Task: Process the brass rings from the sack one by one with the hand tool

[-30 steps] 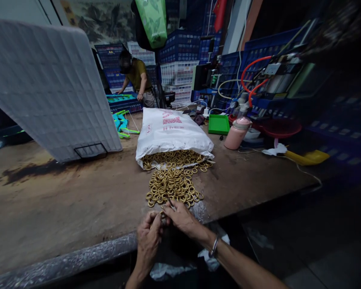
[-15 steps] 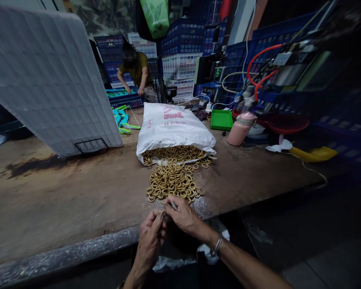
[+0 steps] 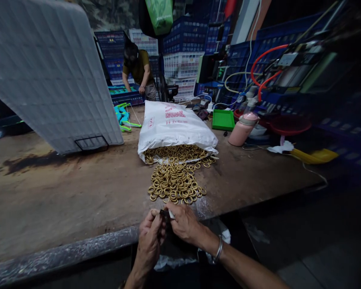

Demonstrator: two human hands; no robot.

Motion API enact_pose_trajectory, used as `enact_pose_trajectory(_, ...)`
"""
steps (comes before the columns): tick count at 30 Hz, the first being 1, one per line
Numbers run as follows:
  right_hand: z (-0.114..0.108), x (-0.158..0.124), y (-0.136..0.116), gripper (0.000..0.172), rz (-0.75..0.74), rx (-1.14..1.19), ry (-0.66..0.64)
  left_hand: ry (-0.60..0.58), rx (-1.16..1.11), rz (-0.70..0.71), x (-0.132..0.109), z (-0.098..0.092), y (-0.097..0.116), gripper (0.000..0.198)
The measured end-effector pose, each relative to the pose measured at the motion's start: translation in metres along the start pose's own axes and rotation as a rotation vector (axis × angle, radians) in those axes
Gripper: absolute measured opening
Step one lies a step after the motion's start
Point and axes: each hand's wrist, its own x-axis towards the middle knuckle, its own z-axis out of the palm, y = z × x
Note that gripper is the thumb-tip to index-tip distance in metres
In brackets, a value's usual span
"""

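Note:
My left hand (image 3: 150, 233) is closed in a pinch at the table's front edge. A gold-coloured ring showed at its fingertips a moment ago; the fingers and a tool now mostly hide it. My right hand (image 3: 185, 225), with a silver bangle at the wrist, grips a small dark tool with a pale side (image 3: 165, 214). Its dark end meets the left fingertips; its exact kind is unclear. Just beyond both hands lies a heap of gold-coloured rings (image 3: 174, 182). They spill from the open mouth of a white sack (image 3: 177, 124) with red print.
A grey padded panel (image 3: 54, 76) stands at the left of the table (image 3: 78, 200). To the right are a green tray (image 3: 222, 119), a pink bottle (image 3: 242, 130) and a machine with red hoses (image 3: 289, 68). A person (image 3: 140, 68) works at the back beside stacked crates (image 3: 183, 64).
The tool in my right hand has turned, so its dark end now shows between the hands. The view has shifted slightly; my left hand keeps its pinch.

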Motion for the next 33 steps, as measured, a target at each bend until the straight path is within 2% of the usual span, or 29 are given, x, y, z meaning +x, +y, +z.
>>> enact_pose_trajectory(9, 0.001, 0.003, -0.001, 0.029, -0.003, -0.132, -0.075, -0.039, 0.092, 0.060, -0.002, -0.008, -0.003, 0.028)
enact_pose_trajectory(12, 0.001, 0.005, 0.006, 0.027, 0.053, -0.226, -0.029, -0.065, 0.071, 0.020, -0.012, -0.006, 0.003, 0.029)
enact_pose_trajectory(17, -0.002, 0.014, 0.011, 0.024, 0.107, -0.297, 0.089, -0.076, -0.117, -0.112, -0.022, 0.002, 0.012, 0.025)
enact_pose_trajectory(21, 0.000, 0.025, 0.009, 0.019, 0.143, -0.335, 0.178, -0.079, -0.107, -0.072, -0.015, 0.000, 0.011, 0.023)
enact_pose_trajectory(24, 0.005, 0.032, 0.008, 0.018, 0.169, -0.381, 0.160, -0.080, -0.125, -0.044, -0.010, -0.006, 0.010, 0.018)
enact_pose_trajectory(27, 0.009, 0.035, 0.007, 0.017, 0.188, -0.391, 0.142, -0.090, -0.200, -0.084, -0.009, -0.011, 0.010, 0.016)
enact_pose_trajectory(30, 0.009, 0.034, 0.008, 0.017, 0.177, -0.364, 0.145, -0.054, -0.282, -0.146, -0.007, -0.014, 0.011, 0.021)
enact_pose_trajectory(33, 0.005, 0.033, 0.009, 0.017, 0.159, -0.340, 0.165, -0.009, -0.333, -0.145, -0.001, -0.015, 0.012, 0.020)
